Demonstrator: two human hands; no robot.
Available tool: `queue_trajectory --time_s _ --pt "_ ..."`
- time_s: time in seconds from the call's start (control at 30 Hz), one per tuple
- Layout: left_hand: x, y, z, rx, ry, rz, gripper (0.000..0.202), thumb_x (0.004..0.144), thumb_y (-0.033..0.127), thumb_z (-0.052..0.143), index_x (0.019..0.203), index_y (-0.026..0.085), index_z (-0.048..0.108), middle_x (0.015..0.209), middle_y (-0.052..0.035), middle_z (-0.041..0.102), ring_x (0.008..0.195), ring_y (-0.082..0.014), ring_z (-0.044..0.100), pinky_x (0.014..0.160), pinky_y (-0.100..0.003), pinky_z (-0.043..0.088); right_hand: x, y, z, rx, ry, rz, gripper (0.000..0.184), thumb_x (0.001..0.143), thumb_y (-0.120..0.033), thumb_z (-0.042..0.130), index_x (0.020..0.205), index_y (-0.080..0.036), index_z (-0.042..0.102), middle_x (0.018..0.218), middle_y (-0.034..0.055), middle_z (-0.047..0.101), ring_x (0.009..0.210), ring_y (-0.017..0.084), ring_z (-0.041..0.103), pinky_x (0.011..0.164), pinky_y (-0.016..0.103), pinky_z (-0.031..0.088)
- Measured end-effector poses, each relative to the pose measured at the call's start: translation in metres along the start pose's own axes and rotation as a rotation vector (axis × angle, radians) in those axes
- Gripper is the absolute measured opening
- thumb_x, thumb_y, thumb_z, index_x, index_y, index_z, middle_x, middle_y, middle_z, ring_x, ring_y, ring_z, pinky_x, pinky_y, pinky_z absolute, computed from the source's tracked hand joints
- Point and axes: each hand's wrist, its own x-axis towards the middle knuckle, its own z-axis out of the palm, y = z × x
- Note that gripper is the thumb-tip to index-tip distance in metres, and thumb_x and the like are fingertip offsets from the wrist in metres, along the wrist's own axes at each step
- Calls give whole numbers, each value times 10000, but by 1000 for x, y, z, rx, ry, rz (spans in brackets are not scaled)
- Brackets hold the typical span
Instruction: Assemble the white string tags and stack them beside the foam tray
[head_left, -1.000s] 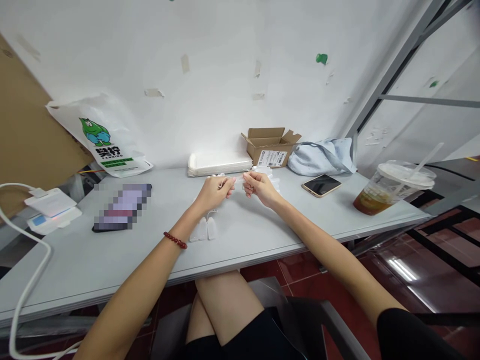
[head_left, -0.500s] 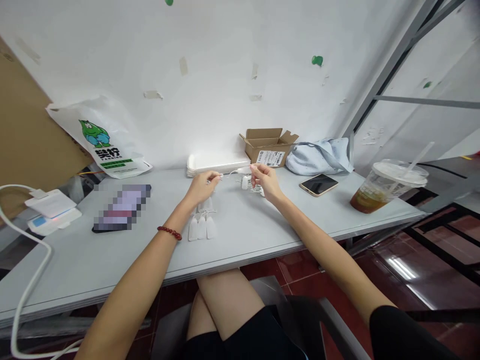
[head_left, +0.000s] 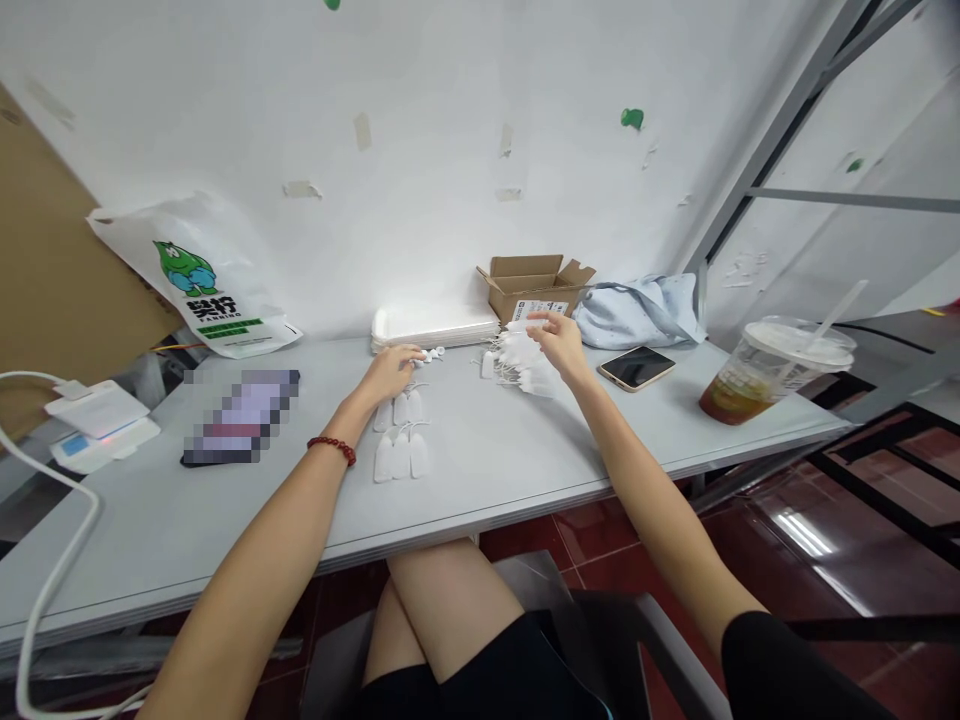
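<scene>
My left hand (head_left: 391,372) rests on the table at the left end of a few small white pieces (head_left: 432,355). Its fingers are drawn together, and what lies under the fingertips is hidden. Just in front of that wrist, flat white tags (head_left: 402,456) with strings lie in neat rows. My right hand (head_left: 559,345) hovers over the right side of a loose pile of white strung tags (head_left: 517,352). Its fingers are apart, with nothing plainly gripped. A single tag (head_left: 487,365) lies at the left edge of the pile.
Behind the hands are a stack of white trays (head_left: 435,325) and an open cardboard box (head_left: 525,280). To the right lie a grey-blue cloth bag (head_left: 645,312), a phone (head_left: 637,368) and a drink cup (head_left: 750,375). At left are another phone (head_left: 244,415), chargers (head_left: 101,420) and a plastic bag (head_left: 202,280).
My right hand has moved right and its fingers have parted, uncovering the tag pile. My left hand has shifted left and down to the small white pieces. The string between the hands is gone.
</scene>
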Motion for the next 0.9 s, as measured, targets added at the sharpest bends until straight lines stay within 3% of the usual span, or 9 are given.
queue_trajectory --time_s 0.13,0.5,0.7,0.9 --pt "1 -4 1 7 -16 -17 307 687 155 455 786 220 738 1059 -53 720 1060 -239 619 996 -402 437 6 8 -5 -51 78 -12 290 699 -268 564 962 -189 656 628 -6 585 652 174 545 711 333 446" --pt "0 -8 5 -84 -18 -21 261 676 175 490 716 241 740 1022 -49 735 1076 -277 629 1005 -441 437 20 21 10 -255 25 -165 272 790 -191 526 1006 -187 691 836 45 683 785 201 607 858 368 450" --pt "-1 -8 4 -78 -20 -51 267 665 183 483 714 236 740 992 -34 742 1049 -262 639 987 -396 451 29 37 9 -330 -77 -212 320 830 -186 486 1075 -202 691 1128 84 674 980 223 605 961 411 412" --pt "-5 -7 0 -53 42 -103 219 636 147 543 660 239 741 835 -40 750 877 -273 671 874 -389 501 13 18 11 -373 114 -316 304 851 -238 491 1082 -190 682 1112 130 646 1101 276 529 991 465 364"
